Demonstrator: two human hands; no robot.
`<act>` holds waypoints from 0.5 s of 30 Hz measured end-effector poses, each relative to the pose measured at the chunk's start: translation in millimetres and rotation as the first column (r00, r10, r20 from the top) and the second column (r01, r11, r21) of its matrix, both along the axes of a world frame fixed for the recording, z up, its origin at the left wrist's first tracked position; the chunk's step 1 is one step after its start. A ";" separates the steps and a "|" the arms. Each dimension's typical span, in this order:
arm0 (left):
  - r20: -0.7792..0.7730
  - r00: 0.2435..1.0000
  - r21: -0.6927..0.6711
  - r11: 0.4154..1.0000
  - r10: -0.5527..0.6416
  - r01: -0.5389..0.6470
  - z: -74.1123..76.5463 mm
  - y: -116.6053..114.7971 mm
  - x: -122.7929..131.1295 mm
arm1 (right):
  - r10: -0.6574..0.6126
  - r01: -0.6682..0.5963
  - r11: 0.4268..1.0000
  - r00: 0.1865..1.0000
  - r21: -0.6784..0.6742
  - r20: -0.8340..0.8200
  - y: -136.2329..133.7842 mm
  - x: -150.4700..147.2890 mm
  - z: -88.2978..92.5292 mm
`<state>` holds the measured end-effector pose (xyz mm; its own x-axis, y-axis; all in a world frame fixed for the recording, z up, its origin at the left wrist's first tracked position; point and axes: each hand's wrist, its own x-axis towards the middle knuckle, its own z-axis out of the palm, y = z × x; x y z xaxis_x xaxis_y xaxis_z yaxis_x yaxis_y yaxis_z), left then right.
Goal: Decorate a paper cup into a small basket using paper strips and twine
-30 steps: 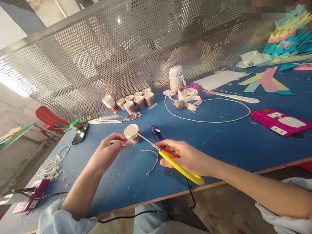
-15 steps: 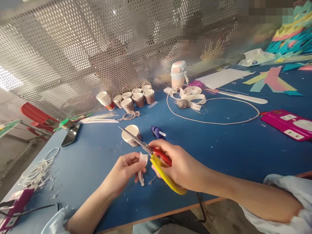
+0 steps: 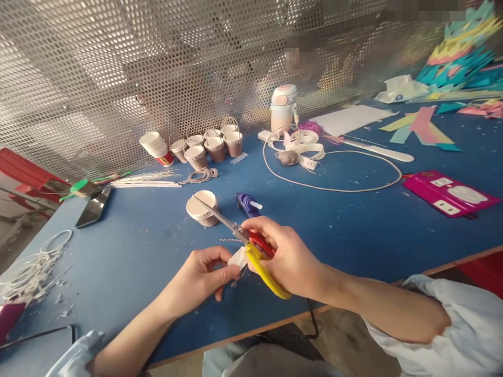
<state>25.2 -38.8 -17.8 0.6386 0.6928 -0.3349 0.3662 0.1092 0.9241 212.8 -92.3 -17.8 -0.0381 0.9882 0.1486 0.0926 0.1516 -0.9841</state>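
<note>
My right hand (image 3: 288, 259) is closed around scissors (image 3: 254, 250) with one red and one yellow handle; their blades point up and left, seemingly closed. Between thumb and fingers, my left hand (image 3: 206, 277) pinches a small white strip (image 3: 238, 257), which touches my right fingers beside the scissors. Beyond the blades stands a white-lined cup (image 3: 203, 209) with a brownish wrapped outside, the blade tip overlapping it from my view. A blue glue gun (image 3: 247, 204) lies just right of the cup, partly hidden by my right hand.
Several small wrapped cups with handles (image 3: 215, 149) stand at the back beside stacked paper cups (image 3: 155, 146). A cord loop and ribbon (image 3: 310, 152) lie right of centre. A magenta power strip (image 3: 448, 192) is at right, a phone (image 3: 94, 206) and cord scraps (image 3: 35, 272) at left.
My left hand has moved closer to the scissors, and the white strip now meets my right fingers instead of hanging down. The whole view has shifted slightly.
</note>
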 end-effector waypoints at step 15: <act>0.114 0.991 -0.185 0.981 0.073 -0.051 5.2 -0.5 0.5 | -0.077 0.067 0.991 0.994 0.115 0.080 -2.4 4.0 -2.4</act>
